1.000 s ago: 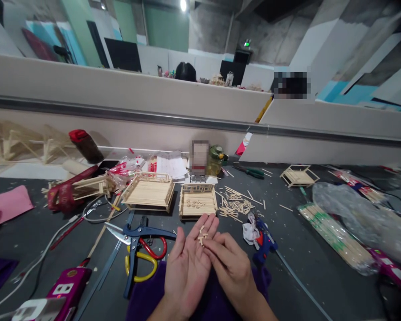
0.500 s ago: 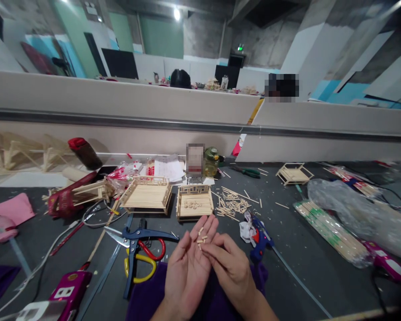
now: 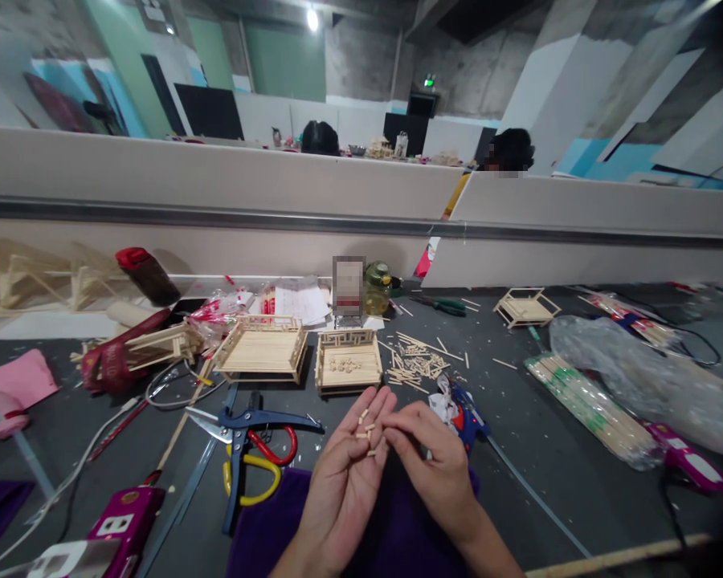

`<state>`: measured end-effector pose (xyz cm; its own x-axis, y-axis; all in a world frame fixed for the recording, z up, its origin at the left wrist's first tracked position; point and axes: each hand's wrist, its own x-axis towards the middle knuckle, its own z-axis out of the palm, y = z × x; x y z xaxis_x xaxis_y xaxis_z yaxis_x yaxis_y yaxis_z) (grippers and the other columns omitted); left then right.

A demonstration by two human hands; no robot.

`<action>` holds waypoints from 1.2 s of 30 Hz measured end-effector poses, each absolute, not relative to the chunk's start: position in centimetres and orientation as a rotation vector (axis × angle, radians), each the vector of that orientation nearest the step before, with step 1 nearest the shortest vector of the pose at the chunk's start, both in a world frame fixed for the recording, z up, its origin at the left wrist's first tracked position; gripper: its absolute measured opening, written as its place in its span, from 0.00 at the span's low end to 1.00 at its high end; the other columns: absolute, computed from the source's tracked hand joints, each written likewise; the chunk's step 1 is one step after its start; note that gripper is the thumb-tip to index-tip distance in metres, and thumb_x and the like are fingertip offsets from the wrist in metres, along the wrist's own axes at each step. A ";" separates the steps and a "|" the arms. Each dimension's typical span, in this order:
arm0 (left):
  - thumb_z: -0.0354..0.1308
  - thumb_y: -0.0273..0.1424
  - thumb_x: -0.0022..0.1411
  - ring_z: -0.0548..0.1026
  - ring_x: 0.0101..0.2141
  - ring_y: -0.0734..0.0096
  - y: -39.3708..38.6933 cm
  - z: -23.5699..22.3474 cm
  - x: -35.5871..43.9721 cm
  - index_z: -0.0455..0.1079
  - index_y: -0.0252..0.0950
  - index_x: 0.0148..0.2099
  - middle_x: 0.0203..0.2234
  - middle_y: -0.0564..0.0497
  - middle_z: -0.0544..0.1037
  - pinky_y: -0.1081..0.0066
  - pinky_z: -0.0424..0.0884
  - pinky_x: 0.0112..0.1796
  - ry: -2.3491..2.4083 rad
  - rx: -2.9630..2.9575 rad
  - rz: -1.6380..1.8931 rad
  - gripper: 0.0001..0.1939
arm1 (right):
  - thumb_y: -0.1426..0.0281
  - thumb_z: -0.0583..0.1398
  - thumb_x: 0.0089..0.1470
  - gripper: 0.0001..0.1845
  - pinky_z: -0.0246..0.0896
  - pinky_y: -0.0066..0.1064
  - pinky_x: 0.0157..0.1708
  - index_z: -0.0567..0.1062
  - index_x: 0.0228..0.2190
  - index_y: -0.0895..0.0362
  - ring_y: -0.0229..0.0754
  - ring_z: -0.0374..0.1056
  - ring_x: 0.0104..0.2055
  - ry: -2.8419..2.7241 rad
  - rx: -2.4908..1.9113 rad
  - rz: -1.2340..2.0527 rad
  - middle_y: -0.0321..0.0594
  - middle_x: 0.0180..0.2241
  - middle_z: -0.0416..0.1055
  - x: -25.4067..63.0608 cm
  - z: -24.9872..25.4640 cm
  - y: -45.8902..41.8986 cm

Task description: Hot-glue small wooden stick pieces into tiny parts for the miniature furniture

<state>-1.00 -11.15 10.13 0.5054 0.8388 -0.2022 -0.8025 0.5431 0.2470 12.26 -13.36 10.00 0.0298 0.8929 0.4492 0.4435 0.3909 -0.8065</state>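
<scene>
My left hand lies palm up over a purple cloth, fingers stretched out, with several short wooden stick pieces resting on the fingers. My right hand is beside it, its fingertips pinched together at the edge of the left fingers, right by the pieces; what they pinch is too small to make out. Just beyond the hands stands a small wooden stick tray holding a few more pieces, with a larger stick tray to its left.
Blue-handled cutters and red and yellow scissors lie left of the hands, a blue glue gun to the right. Loose sticks, bagged skewers, a pink power strip, cables and another stick frame crowd the dark table.
My right hand has shifted slightly right and its fingers have drawn into a pinch at the left fingertips. The camera tilted a little; the pieces sit spread on the left fingers.
</scene>
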 end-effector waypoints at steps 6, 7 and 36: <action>0.45 0.10 0.56 0.63 0.60 0.64 -11.2 9.8 -1.1 0.55 0.29 0.66 0.57 0.38 0.70 0.69 0.59 0.59 0.353 0.144 0.971 0.35 | 0.77 0.56 0.59 0.14 0.65 0.31 0.37 0.78 0.42 0.54 0.40 0.67 0.37 -1.746 -1.287 0.401 0.41 0.34 0.69 12.3 10.4 -12.7; 0.45 0.10 0.56 0.65 0.59 0.65 -11.3 9.7 -1.1 0.56 0.30 0.65 0.57 0.38 0.70 0.70 0.60 0.59 0.359 0.146 0.967 0.35 | 0.77 0.56 0.58 0.14 0.64 0.31 0.37 0.78 0.41 0.54 0.40 0.67 0.37 -1.775 -1.302 0.383 0.41 0.34 0.68 12.3 10.5 -12.7; 0.44 0.28 0.69 0.79 0.42 0.64 -9.3 3.5 -1.6 0.64 0.23 0.58 0.43 0.36 0.78 0.68 0.74 0.45 0.534 -0.148 0.999 0.20 | 0.76 0.55 0.59 0.12 0.65 0.32 0.40 0.76 0.42 0.55 0.42 0.68 0.38 -1.861 -1.557 0.524 0.42 0.36 0.70 10.7 3.9 -11.0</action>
<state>-1.57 -9.27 3.53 0.4254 0.7601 -0.4912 -0.8309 0.5431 0.1209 10.72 -11.03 3.93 -0.0863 0.9713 0.2217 0.7129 0.2156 -0.6673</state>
